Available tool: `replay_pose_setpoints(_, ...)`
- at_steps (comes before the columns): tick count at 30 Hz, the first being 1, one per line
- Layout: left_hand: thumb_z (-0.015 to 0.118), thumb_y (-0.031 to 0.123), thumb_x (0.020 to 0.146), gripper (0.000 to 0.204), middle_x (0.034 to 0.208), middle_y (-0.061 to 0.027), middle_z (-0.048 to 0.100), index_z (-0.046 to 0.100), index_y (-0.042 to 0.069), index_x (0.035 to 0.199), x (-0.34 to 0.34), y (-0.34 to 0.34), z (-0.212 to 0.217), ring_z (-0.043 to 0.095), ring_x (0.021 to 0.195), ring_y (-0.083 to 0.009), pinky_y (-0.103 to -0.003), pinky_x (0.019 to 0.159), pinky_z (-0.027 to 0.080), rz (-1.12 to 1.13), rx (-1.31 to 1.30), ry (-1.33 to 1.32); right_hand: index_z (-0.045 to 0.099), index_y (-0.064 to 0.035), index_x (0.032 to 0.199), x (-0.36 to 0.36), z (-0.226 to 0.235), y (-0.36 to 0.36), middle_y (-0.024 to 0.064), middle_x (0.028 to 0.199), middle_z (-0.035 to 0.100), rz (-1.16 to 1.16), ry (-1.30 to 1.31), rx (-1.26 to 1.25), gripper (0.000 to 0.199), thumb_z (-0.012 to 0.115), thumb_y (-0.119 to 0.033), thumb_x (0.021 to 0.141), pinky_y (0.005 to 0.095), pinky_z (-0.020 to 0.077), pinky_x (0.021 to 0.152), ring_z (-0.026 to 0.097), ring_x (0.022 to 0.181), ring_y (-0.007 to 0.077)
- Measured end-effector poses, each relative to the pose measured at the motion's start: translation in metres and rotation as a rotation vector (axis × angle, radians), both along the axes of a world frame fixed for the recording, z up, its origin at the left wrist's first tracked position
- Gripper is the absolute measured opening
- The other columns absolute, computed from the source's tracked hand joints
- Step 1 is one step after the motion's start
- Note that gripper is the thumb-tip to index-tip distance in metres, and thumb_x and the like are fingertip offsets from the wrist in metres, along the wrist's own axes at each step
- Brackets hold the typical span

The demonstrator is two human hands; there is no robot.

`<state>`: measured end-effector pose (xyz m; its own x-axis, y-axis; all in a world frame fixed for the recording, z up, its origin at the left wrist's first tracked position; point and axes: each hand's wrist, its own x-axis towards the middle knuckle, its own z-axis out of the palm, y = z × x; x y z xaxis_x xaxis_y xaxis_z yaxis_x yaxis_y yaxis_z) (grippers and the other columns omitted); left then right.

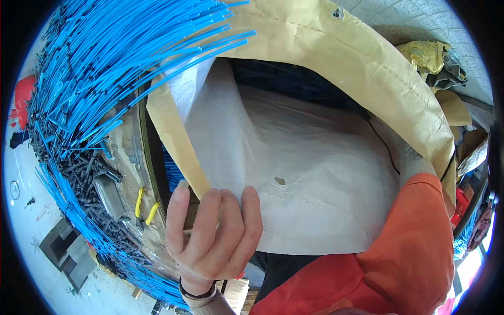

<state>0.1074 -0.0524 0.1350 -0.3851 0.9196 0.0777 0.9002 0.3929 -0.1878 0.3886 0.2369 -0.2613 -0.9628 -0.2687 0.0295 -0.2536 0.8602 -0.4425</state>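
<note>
Right hand hidden inside the sack (pixel 336 173); only its orange sleeve (pixel 415 247) shows. Blue strands (pixel 121 58) cut off at the upper left edge.

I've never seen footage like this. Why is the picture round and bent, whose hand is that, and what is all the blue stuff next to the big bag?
There is no machine here. A person wears a wide-angle camera on the head, looking down at their own hands, so the picture is round and straight edges bend.

The left hand grips the folded rim of a large sack, tan outside with a white woven lining, holding its mouth open. The right arm, in an orange sleeve, reaches into the sack, so that hand is hidden.

To the left, a bundle of thin blue tubes fans out over a worn workbench with small black pieces and yellow-handled pliers.
</note>
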Motion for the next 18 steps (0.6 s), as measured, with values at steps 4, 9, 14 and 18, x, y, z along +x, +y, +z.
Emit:
replay_pose_setpoints(4, 0.062, 0.007, 0.073, 0.022, 0.082, -0.0019, 0.062, 0.071, 0.014, 0.092, -0.002, 0.013, 0.001, 0.059, 0.097, -0.0188, -0.048, 0.098, 0.047, -0.042, 0.032, -0.039, 0.064, -0.0016, 0.102, -0.062, -0.063, 0.073, 0.0199, 0.103, 0.063, 0.033, -0.119, 0.006, 0.037, 0.065, -0.020, 0.070, 0.0483, 0.0533, 0.067, 0.063, 0.089, 0.0366)
replay_pose_setpoints(9, 0.063, 0.007, 0.073, 0.023, 0.081, -0.0018, 0.061, 0.071, 0.014, 0.093, 0.003, 0.011, 0.002, 0.059, 0.095, -0.0186, -0.049, 0.099, 0.047, -0.038, 0.022, -0.039, 0.065, -0.0010, 0.100, -0.362, -0.134, 0.012, 0.0204, 0.104, 0.064, 0.166, -0.235, -0.042, 0.037, 0.066, -0.022, 0.070, 0.0485, 0.0533, 0.069, 0.063, 0.089, 0.0374)
replay_pose_setpoints(14, 0.063, 0.007, 0.073, 0.022, 0.080, -0.0015, 0.061, 0.070, 0.015, 0.092, 0.001, 0.009, -0.003, 0.059, 0.094, -0.0180, -0.049, 0.100, 0.047, -0.016, -0.001, -0.009, 0.069, -0.0018, 0.094, -0.350, -0.107, -0.057, 0.0203, 0.095, 0.069, -0.155, -0.243, -0.141, 0.034, 0.066, -0.028, 0.073, 0.0473, 0.0538, 0.071, 0.066, 0.083, 0.0371)
replay_pose_setpoints(18, 0.062, 0.006, 0.074, 0.022, 0.080, -0.0013, 0.061, 0.070, 0.015, 0.093, 0.004, 0.011, 0.000, 0.060, 0.095, -0.0175, -0.048, 0.101, 0.046, -0.041, 0.014, -0.003, 0.071, -0.0046, 0.091, -0.351, -0.074, -0.076, 0.0177, 0.086, 0.070, -0.226, -0.433, 0.004, 0.031, 0.066, -0.028, 0.070, 0.0471, 0.0541, 0.072, 0.067, 0.079, 0.0356)
